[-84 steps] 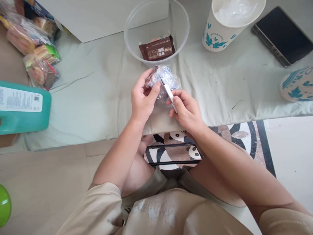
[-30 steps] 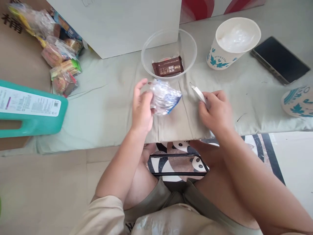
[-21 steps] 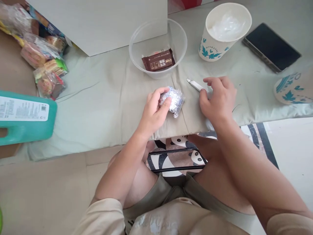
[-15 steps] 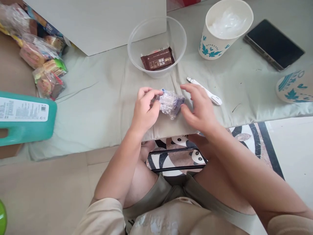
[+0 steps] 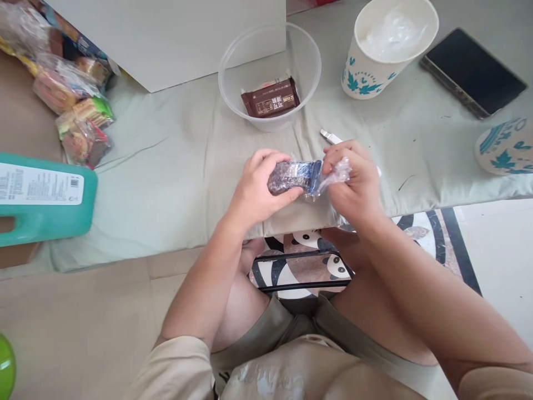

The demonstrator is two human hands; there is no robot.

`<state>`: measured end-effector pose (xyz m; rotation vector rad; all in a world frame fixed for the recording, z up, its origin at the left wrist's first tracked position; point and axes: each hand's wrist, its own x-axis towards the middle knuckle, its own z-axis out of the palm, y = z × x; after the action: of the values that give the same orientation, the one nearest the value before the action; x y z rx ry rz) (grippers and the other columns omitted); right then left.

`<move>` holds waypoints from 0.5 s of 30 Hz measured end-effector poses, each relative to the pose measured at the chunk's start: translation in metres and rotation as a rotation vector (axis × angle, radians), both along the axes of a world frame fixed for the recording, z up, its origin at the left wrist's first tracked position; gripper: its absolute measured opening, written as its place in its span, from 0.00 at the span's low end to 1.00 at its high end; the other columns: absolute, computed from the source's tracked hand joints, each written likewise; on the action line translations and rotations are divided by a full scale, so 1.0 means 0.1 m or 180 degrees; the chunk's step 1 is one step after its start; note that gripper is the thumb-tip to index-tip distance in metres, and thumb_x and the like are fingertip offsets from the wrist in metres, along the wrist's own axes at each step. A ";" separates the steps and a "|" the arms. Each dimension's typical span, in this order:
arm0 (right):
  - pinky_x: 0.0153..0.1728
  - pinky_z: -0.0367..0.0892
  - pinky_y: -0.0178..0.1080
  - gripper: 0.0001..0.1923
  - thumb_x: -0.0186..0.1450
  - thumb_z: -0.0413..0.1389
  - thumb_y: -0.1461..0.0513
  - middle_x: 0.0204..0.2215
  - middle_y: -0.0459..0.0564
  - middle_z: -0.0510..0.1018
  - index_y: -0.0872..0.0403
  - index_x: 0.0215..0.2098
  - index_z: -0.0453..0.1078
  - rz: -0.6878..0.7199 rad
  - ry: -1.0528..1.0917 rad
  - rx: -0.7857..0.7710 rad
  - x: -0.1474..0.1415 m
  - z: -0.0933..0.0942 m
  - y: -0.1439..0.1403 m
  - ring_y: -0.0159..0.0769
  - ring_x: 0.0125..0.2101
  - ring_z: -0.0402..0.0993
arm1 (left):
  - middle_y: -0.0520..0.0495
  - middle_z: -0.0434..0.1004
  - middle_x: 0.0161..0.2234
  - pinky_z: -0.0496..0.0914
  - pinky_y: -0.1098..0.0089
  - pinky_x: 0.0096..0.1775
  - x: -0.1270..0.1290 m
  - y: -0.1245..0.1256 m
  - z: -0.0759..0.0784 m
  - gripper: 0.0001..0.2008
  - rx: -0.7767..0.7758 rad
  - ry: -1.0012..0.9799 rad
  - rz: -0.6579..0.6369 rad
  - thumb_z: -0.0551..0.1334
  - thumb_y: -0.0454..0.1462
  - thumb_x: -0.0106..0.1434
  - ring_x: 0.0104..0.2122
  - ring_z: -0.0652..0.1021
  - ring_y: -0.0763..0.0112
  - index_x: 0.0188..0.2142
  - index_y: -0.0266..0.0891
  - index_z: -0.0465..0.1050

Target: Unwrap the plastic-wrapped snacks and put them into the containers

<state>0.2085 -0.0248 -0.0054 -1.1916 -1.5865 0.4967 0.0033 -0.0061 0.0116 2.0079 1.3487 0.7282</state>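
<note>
Two grips: left hand [image 5: 259, 191] clasps the blue-ended packet [image 5: 293, 175], right hand [image 5: 356, 183] pinches clear wrap [image 5: 336, 174] at its three o'clock!

Packet [image 5: 291, 176]: small and oblong, dark brown and blue with a pale patch on its upper face, shiny under clear plastic; any print is too small to read.
Packet's pose: lying lengthwise from side to side, its bluer end towards the right hand [image 5: 356, 180].
Packet's place: between the thumb and fingers of the left hand [image 5: 259, 188], above the cloth [image 5: 166, 189].
Wrap [image 5: 340, 171]: clear, thin and crumpled, bunched in the right hand's fingers and reaching to the packet's blue end.
Cutter [image 5: 330, 135]: white and slim, slanting on the cloth, its middle hidden behind the right hand; touch unclear.
</note>
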 end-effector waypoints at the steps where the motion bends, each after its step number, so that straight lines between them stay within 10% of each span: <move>1: 0.49 0.74 0.51 0.09 0.60 0.53 0.69 0.31 0.47 0.75 0.48 0.29 0.65 0.0013 0.0136 0.0028 0.02 0.01 0.00 0.40 0.37 0.77 | 0.43 0.75 0.53 0.74 0.60 0.55 -0.01 0.00 0.02 0.20 -0.0085 0.0025 -0.0022 0.70 0.38 0.58 0.53 0.77 0.60 0.50 0.42 0.75; 8: 0.45 0.73 0.47 0.11 0.54 0.52 0.70 0.25 0.43 0.75 0.48 0.25 0.58 -0.0119 0.0315 -0.0473 0.19 0.00 0.02 0.38 0.35 0.77 | 0.44 0.78 0.50 0.77 0.63 0.47 -0.21 0.08 0.09 0.03 -0.0814 -0.0164 0.0085 0.65 0.35 0.57 0.44 0.80 0.65 0.32 0.39 0.76; 15: 0.47 0.71 0.49 0.12 0.54 0.53 0.70 0.28 0.45 0.77 0.48 0.25 0.54 -0.0252 -0.0133 -0.0642 0.27 -0.10 0.05 0.44 0.41 0.78 | 0.46 0.78 0.36 0.77 0.67 0.39 -0.29 0.14 0.08 0.06 -0.0819 -0.1105 0.0658 0.63 0.32 0.53 0.38 0.79 0.68 0.24 0.40 0.67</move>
<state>0.2355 -0.0202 -0.0158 -1.4192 -1.5454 0.5942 -0.0252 0.0084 0.0198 1.4786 1.3716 0.8981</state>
